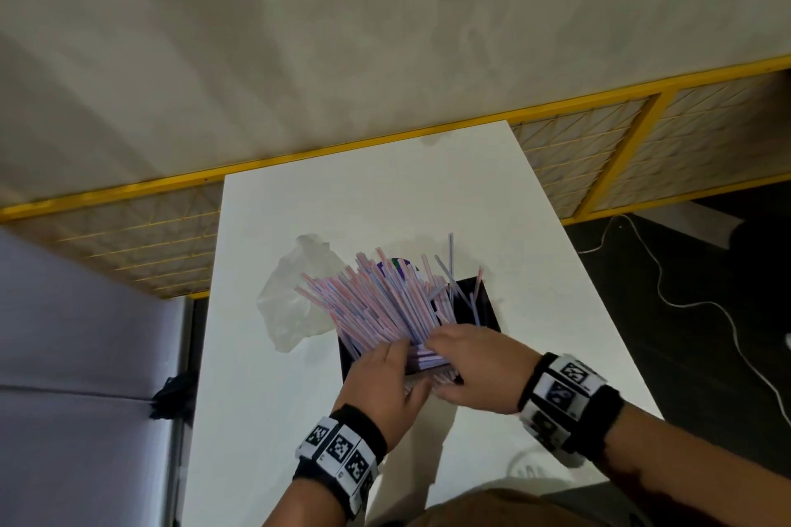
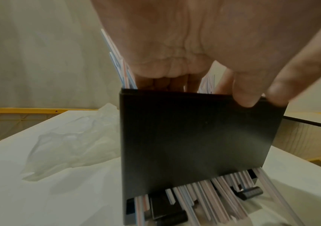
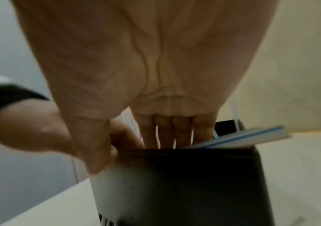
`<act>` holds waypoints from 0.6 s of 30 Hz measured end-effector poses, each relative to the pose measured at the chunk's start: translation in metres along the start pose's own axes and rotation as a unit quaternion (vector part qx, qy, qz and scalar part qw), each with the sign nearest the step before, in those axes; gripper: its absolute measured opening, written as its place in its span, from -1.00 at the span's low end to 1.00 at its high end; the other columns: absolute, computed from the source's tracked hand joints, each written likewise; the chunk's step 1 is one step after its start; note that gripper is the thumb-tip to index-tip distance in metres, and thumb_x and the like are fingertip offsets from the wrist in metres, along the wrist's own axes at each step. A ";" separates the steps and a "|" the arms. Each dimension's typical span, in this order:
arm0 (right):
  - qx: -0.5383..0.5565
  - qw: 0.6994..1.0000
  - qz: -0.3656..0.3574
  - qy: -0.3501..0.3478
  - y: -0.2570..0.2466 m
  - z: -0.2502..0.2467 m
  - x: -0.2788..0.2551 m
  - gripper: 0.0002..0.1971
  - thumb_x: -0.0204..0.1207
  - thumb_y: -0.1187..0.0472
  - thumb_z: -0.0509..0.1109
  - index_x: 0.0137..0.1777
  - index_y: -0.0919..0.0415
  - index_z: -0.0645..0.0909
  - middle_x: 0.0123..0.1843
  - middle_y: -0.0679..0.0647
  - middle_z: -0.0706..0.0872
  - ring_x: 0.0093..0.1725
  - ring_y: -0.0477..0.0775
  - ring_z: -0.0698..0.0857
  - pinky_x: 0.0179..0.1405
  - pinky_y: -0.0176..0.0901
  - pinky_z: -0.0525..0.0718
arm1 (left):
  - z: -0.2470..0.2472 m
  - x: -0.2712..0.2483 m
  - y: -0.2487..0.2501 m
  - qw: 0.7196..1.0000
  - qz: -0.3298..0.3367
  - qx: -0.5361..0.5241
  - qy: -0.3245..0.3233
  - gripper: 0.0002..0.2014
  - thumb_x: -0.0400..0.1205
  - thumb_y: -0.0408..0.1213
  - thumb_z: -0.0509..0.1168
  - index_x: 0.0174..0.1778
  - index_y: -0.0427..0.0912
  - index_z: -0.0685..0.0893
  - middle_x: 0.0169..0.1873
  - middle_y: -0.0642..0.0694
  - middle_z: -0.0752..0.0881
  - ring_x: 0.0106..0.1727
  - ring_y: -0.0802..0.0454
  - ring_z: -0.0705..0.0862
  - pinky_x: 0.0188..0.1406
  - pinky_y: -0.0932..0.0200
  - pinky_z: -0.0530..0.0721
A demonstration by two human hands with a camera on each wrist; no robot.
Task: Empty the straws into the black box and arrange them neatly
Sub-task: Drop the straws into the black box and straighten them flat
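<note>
Your left hand [image 1: 382,381] and right hand [image 1: 471,372] bare, black wristbands [image 1: 367,428] on both your wrists, each ringed with white blocks [image 1: 338,448] printed with black square-patterned markers, brown garment [image 1: 483,511] at the lower edge.

place: looks like a lab or workshop area, not a home | signs: plain white table [image 1: 385,201]; yellow metal fence with wire mesh [image 1: 599,150]; bare pale wall [image 1: 342,13]; loose white cable [image 1: 685,300] on dark floor [image 1: 706,252]
</note>
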State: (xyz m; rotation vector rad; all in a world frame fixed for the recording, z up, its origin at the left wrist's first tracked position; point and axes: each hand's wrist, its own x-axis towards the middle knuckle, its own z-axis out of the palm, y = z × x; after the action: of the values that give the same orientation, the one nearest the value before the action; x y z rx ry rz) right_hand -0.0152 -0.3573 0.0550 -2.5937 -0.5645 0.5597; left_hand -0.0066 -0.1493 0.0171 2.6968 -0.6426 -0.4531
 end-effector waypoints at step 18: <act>-0.116 0.972 0.074 -0.193 0.009 0.020 0.061 -0.57 0.34 -0.19 0.49 0.14 -0.04 0.56 -0.06 0.04 0.74 0.00 0.19 0.70 -0.01 0.02 0.72 | 0.006 -0.001 -0.003 1.000 -0.019 0.000 -0.016 -0.47 0.58 0.30 0.19 0.30 0.01 0.52 0.16 0.01 0.61 0.22 -0.01 0.57 0.31 0.13 0.49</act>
State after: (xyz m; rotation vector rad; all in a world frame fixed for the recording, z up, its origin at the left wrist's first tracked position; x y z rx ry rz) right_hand 0.0289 -0.3301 0.0161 -2.7752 -0.5899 1.1255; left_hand -0.0087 -0.1475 0.0103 2.7109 -0.6006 -0.5077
